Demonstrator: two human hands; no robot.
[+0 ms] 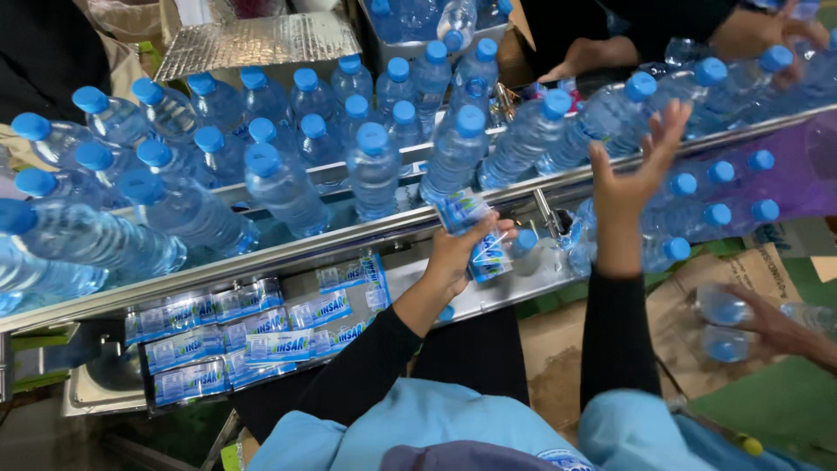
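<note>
The left hand (462, 249) pinched a blue-and-white label sleeve (475, 235) just below the conveyor's (288, 249) near rail. The right hand (632, 179) was raised with fingers spread, nearest a tilted bottle (602, 118) at that rail. Blue-capped bottles (279, 139) crowded the conveyor. Stacked labels (253, 336) filled a tray under the near edge, left. Another person's hand (772, 327) gripped bottles (724, 327) over cardboard, right.

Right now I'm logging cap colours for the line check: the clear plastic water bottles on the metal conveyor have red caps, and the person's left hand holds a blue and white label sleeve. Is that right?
Not quite. The head view shows the clear plastic water bottles on the metal conveyor have blue caps, not red. The left hand does hold a blue and white label sleeve.
</note>
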